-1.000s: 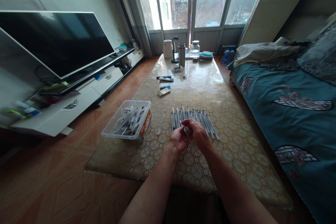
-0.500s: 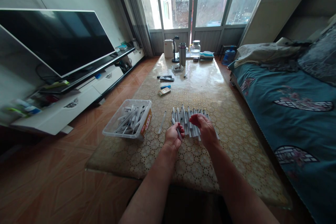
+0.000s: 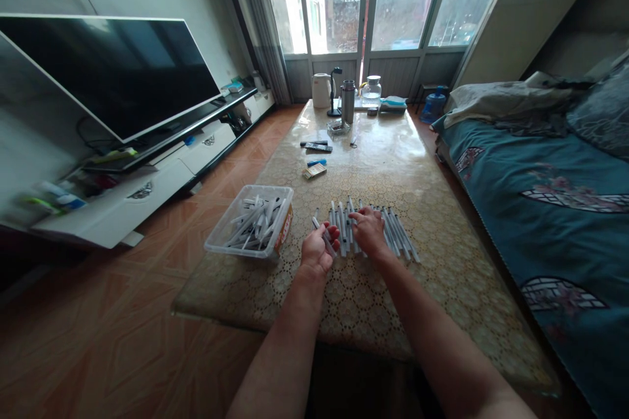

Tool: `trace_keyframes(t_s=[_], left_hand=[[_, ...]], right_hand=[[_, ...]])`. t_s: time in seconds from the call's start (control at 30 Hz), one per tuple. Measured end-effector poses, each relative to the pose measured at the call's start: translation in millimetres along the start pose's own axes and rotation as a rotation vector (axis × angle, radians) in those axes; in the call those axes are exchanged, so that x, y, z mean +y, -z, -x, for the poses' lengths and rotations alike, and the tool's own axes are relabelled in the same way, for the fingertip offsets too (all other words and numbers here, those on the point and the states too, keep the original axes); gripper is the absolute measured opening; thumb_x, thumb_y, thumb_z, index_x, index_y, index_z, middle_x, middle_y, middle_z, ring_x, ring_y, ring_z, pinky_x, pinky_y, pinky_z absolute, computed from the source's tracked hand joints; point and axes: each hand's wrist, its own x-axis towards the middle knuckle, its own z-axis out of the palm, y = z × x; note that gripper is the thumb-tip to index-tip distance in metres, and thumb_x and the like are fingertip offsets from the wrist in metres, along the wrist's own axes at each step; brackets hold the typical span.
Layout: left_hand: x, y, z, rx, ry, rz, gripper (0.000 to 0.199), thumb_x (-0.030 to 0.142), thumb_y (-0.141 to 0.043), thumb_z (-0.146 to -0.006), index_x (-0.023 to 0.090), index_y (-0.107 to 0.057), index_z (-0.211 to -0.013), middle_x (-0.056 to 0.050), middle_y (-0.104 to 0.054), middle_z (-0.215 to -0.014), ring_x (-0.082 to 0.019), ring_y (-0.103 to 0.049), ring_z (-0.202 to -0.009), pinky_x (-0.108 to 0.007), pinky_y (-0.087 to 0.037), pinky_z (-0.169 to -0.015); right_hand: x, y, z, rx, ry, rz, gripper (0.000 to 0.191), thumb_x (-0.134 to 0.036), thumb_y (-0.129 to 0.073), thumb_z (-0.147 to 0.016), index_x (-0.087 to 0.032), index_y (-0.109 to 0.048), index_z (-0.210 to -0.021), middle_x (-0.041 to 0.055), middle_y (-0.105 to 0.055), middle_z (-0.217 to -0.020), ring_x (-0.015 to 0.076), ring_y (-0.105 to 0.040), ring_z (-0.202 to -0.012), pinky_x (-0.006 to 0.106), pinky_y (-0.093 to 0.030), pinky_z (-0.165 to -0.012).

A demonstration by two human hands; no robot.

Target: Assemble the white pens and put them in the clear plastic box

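Observation:
In my left hand [image 3: 318, 250] lies a pale pen [image 3: 323, 236], slanted across the palm with the fingers curled round it. My right hand [image 3: 369, 229] is palm down over a row of white-grey pens [image 3: 400, 236], its fingertips pinched at a pen in the row; the fingers partly hide the contact. Several pens lie side by side to both sides of that hand, roughly parallel. Left of my hands stands a clear plastic box [image 3: 214, 243] with many loose pens [image 3: 258, 219] heaped inside. One pen [image 3: 316, 213] lies apart, partly hidden behind my left hand.
The patterned tablecloth [image 3: 275, 288] covers a long table. Farther back are a small box [image 3: 314, 171], a blue object [image 3: 317, 162], remote controls [image 3: 317, 146] and a glass ashtray [image 3: 338, 127]. A steel flask [image 3: 348, 103], kettle [image 3: 321, 90] and glass jug [image 3: 373, 88] stand at the far end.
My right hand has moved left and down onto the row of pens, its fingers closing. My left hand has turned more palm up, still holding the pen. The view has shifted slightly.

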Motion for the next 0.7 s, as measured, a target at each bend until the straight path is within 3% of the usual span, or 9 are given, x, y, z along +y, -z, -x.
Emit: trace_keyframes(t_s=[0.17, 0.37, 0.47, 0.57, 0.63, 0.7], left_hand=[[4, 0.7, 1, -0.006, 0.037, 0.017, 0.009, 0.014, -0.045, -0.089, 0.015, -0.053, -0.085, -0.003, -0.064, -0.072, -0.012, -0.063, -0.054, -0.022, -0.048, -0.049], [-2, 2.9, -6, -0.015, 0.054, 0.043, 0.01, 0.013, -0.044, -0.089, 0.015, -0.053, -0.085, -0.004, -0.064, -0.073, -0.013, -0.064, -0.06, -0.026, -0.052, -0.055], [-7, 1.5, -9, -0.041, 0.099, 0.071, 0.012, 0.013, -0.043, -0.089, 0.015, -0.054, -0.083, -0.004, -0.063, -0.07, -0.012, -0.062, -0.057, -0.025, -0.051, -0.055], [-9, -2.3, -10, -0.174, 0.145, 0.127, 0.016, 0.013, -0.043, -0.089, 0.012, -0.057, -0.081, -0.006, -0.062, -0.07, -0.012, -0.061, -0.058, -0.023, -0.05, -0.057], [-8, -4.1, -9, -0.219, 0.119, 0.152, 0.016, 0.012, -0.043, -0.089, 0.011, -0.058, -0.081, -0.006, -0.062, -0.071, -0.011, -0.061, -0.059, -0.02, -0.049, -0.056], [-4, -4.3, -6, -0.202, 0.061, 0.132, 0.012, 0.01, -0.046, -0.087, 0.012, -0.056, -0.082, -0.004, -0.06, -0.068, -0.008, -0.056, -0.053, -0.017, -0.043, -0.049]], right_hand=[[1, -9, -16, -0.057, 0.024, 0.055, 0.023, -0.018, -0.06, -0.077, -0.024, -0.076, -0.092, 0.0133, -0.059, -0.105, 0.0306, -0.045, -0.103, 0.041, -0.031, -0.084], [0, -11, -15, -0.042, 0.055, 0.064, 0.019, -0.021, -0.06, -0.076, -0.023, -0.076, -0.087, 0.0122, -0.059, -0.101, 0.0293, -0.046, -0.103, 0.04, -0.033, -0.085], [-7, -6, -8, -0.037, 0.116, -0.068, 0.019, -0.022, -0.061, -0.077, -0.023, -0.075, -0.09, 0.0098, -0.059, -0.102, 0.0253, -0.049, -0.1, 0.037, -0.035, -0.088], [-16, -1, 0, -0.092, 0.27, -0.227, 0.019, -0.016, -0.061, -0.076, -0.023, -0.075, -0.087, 0.0066, -0.061, -0.095, 0.0204, -0.052, -0.095, 0.033, -0.037, -0.089], [-21, 2, 3, -0.12, 0.346, -0.351, 0.02, -0.014, -0.061, -0.075, -0.021, -0.074, -0.087, 0.0054, -0.061, -0.092, 0.0185, -0.054, -0.093, 0.032, -0.039, -0.088], [-23, 4, 2, -0.104, 0.334, -0.498, 0.02, -0.018, -0.059, -0.077, -0.019, -0.073, -0.091, 0.0056, -0.06, -0.093, 0.0169, -0.057, -0.089, 0.03, -0.043, -0.084]])
